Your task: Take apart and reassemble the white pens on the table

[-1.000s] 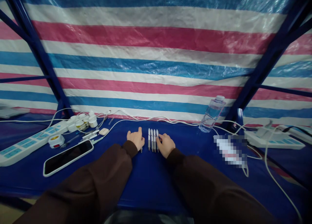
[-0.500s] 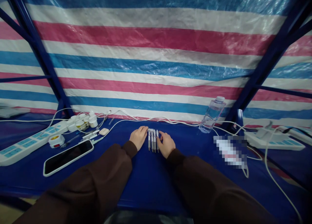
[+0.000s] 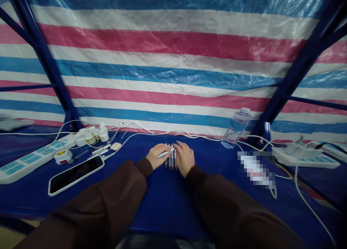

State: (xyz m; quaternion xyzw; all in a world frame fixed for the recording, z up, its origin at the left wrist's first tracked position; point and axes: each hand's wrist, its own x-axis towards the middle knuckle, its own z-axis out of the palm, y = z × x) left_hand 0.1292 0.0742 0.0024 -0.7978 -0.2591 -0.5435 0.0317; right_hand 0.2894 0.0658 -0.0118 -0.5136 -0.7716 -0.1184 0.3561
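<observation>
A slim white pen (image 3: 163,154) is pinched in my left hand (image 3: 155,156), slanting up to the right over a row of pens. Beneath it, several white-and-grey pens (image 3: 172,161) lie side by side on the blue table, their dark tips toward me. The upper part of the row is partly covered by the held pen and my fingers. My right hand (image 3: 185,158) rests at the row's right side, fingers stretched toward the held pen's far end; whether they touch it I cannot tell.
At left lie a phone (image 3: 76,175), a power strip (image 3: 35,158), white plugs and a small square case (image 3: 116,146). A clear bottle (image 3: 236,129) stands back right, near another power strip (image 3: 306,157). White cables (image 3: 189,135) run along the striped sheet.
The pen that lay crosswise at the top of the row has come toward me and tilted in my left hand. My right fingers have stretched forward from the rightmost pen.
</observation>
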